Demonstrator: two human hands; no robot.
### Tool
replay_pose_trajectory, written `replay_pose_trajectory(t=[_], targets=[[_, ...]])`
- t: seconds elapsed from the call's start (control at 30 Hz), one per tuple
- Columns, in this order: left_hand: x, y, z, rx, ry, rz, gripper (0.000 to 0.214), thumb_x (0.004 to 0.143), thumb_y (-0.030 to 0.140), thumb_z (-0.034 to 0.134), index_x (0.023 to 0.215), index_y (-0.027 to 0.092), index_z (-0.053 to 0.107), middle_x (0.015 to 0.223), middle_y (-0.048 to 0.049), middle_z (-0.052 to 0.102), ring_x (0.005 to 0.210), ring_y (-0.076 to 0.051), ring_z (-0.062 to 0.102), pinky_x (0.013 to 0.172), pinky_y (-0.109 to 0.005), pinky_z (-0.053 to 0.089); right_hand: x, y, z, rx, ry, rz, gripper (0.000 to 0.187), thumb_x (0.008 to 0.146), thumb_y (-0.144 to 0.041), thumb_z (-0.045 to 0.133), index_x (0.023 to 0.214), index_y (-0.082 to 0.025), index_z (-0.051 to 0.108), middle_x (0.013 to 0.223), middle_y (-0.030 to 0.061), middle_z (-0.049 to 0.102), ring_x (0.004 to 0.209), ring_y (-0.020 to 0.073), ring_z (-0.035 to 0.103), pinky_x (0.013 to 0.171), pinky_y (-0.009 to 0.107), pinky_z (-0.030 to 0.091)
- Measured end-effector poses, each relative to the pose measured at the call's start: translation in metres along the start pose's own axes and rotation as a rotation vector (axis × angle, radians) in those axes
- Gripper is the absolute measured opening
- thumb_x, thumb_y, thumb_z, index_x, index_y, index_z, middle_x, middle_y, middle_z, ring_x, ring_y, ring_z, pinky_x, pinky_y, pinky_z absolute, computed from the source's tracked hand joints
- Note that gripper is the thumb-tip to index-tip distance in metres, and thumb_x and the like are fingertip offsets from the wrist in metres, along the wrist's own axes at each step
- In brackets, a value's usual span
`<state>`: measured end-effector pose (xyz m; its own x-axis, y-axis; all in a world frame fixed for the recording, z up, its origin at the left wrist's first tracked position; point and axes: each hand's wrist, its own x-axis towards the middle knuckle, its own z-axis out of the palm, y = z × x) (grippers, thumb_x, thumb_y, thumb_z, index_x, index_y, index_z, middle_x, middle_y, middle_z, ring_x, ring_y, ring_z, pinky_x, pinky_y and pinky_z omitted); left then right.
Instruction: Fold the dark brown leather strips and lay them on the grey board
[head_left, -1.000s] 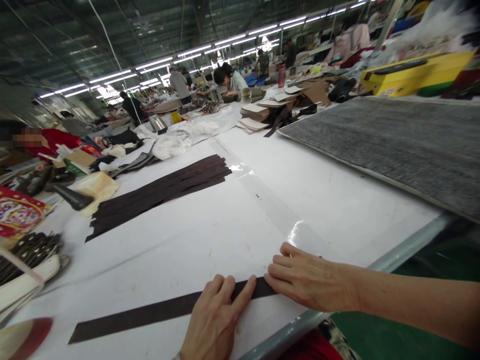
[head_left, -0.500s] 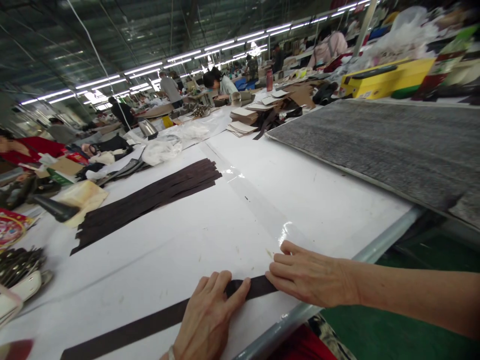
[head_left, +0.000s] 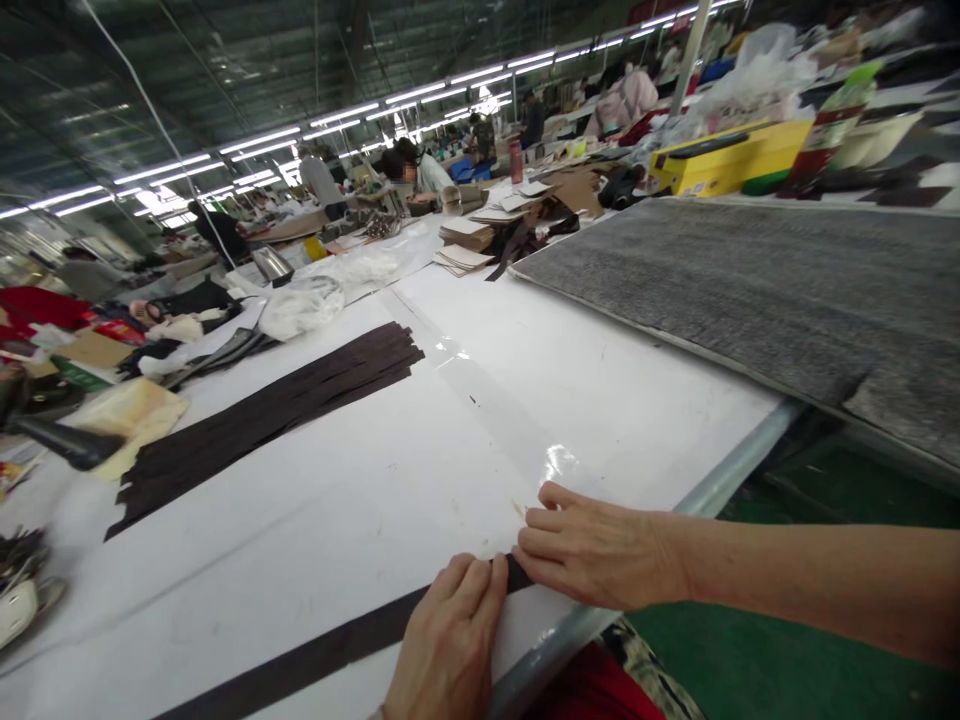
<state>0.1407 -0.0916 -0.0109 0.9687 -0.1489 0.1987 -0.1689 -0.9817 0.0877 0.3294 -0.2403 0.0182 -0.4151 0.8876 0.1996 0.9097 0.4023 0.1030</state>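
Note:
A long dark brown strip (head_left: 322, 655), which looks like leather or fabric, lies flat along the near part of the white table (head_left: 360, 520). My left hand (head_left: 457, 635) presses down on it with the fingers close together. At the strip's right end, my right hand (head_left: 589, 550) has its fingers curled over and closed on it; the tip of the strip is hidden under them. Only a short piece of strip shows between the hands. Farther back on the table lies a bundle of similar dark strips (head_left: 270, 425).
A grey felt-like board (head_left: 697, 285) covers the right side. Paper or card stacks (head_left: 465, 235) stand at the back. On the left are a yellowish block (head_left: 142, 410), a black cone-shaped object (head_left: 71, 440) and a plastic bag (head_left: 304, 305). The table's rounded edge (head_left: 739, 465) runs near my right arm.
My left hand has slid right along the strip toward my right hand, and its thumb and fingers have come together. The whole view has shifted slightly.

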Motion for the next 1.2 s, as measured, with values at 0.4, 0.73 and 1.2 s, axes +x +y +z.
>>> replay_pose_trajectory(t=[0.4,0.73,1.2], targets=[[0.003,0.002,0.003,0.103,-0.083,0.004,0.074,0.07,-0.005,0.04,0.142,0.011,0.032,0.098,-0.0077,0.058,0.087,-0.023,0.052,0.078,-0.035,0.053,-0.032,0.006,-0.003,-0.016,-0.04,0.047,0.024,0.097,-0.013,0.036,0.106,-0.01,0.058,0.084,0.0055,0.052,0.076,0.0193,0.043,0.074,0.038,0.032],[0.023,0.023,-0.005,0.247,-0.095,-0.082,0.077,0.07,-0.004,0.05,0.141,0.024,0.038,0.102,-0.0058,0.057,0.085,-0.023,0.051,0.073,-0.036,0.05,-0.05,0.007,-0.005,-0.001,-0.031,0.098,0.025,0.097,-0.013,0.035,0.108,-0.009,0.057,0.081,0.006,0.053,0.074,0.0187,0.042,0.073,0.037,0.031],[0.03,0.037,0.004,0.348,-0.013,-0.086,0.071,0.074,0.009,0.061,0.14,0.027,0.04,0.095,-0.0049,0.055,0.083,-0.024,0.051,0.073,-0.037,0.047,-0.079,0.005,-0.022,0.038,-0.022,0.24,0.033,0.095,-0.007,0.029,0.114,-0.011,0.055,0.085,0.0071,0.056,0.077,0.0197,0.046,0.08,0.04,0.032]])
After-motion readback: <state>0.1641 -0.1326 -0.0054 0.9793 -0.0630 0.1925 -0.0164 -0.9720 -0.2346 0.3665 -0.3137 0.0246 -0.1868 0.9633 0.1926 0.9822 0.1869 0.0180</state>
